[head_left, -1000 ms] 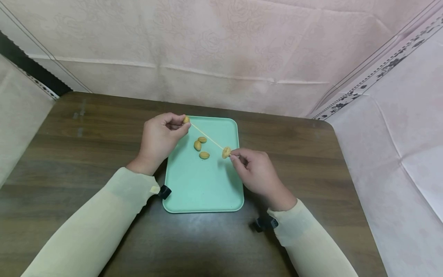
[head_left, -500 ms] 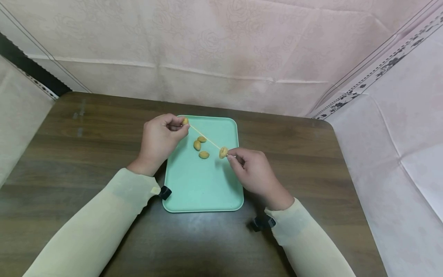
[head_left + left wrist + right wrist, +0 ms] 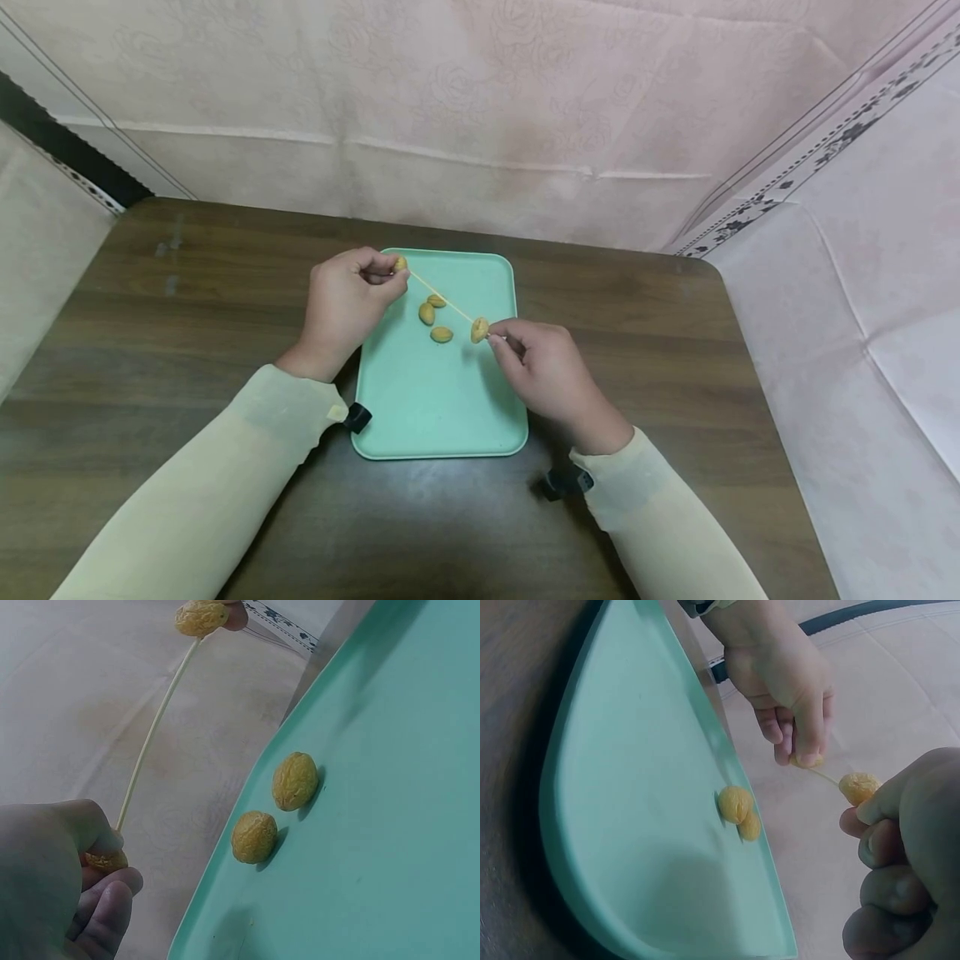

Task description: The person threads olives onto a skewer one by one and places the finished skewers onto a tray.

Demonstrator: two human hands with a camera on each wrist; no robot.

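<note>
A thin pale skewer (image 3: 441, 295) runs between my hands above the tray, with a wrinkled yellow-brown dried fruit towards each end. My left hand (image 3: 348, 292) pinches the far-end dried fruit (image 3: 107, 861), which its fingers partly cover. Thumb and forefinger of my right hand (image 3: 551, 367) pinch at the other dried fruit (image 3: 480, 330), right where the skewer passes through it. In the right wrist view that dried fruit (image 3: 859, 787) sits against the fingertips. Three loose dried fruits lie on the tray, one nearest the middle (image 3: 442, 334) and two close together (image 3: 427, 313).
The mint-green tray (image 3: 442, 417) has a low raised rim and lies on a dark wooden table (image 3: 225, 333). Pale patterned cloth (image 3: 465, 100) hangs behind the table's far edge and along its right side.
My right hand has moved a little left with its dried fruit, shortening the bare stretch of skewer between the two fruits. The left hand has barely shifted. The loose fruits stay put.
</note>
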